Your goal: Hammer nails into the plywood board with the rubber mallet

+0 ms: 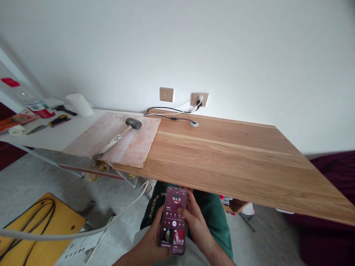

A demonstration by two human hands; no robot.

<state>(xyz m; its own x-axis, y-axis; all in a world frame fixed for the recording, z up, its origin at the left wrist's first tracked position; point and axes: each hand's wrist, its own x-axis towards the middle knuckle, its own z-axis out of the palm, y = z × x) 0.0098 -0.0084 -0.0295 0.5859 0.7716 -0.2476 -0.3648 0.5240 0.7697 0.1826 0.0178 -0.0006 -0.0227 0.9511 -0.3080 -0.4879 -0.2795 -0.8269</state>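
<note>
A smartphone [174,236] is held upright over my lap, its lit screen showing a purple media player with a play button and thumbnails. My left hand [155,238] wraps the phone's lower left side and bottom. Along the right edge, my right hand [195,218] grips it with fingers partly behind, and the thumb lies over the screen's middle. The fingers behind the phone are mostly hidden. Just beyond the phone runs the front edge of a wooden tabletop [222,155].
A mallet [133,123] lies on a thin board [138,147] at the left. Farther left are a bottle [36,105], a paper roll [80,104] and a utility knife [59,120]. Cables run to a wall socket [199,99]. A white hose [111,223] crosses near a yellow board [55,218].
</note>
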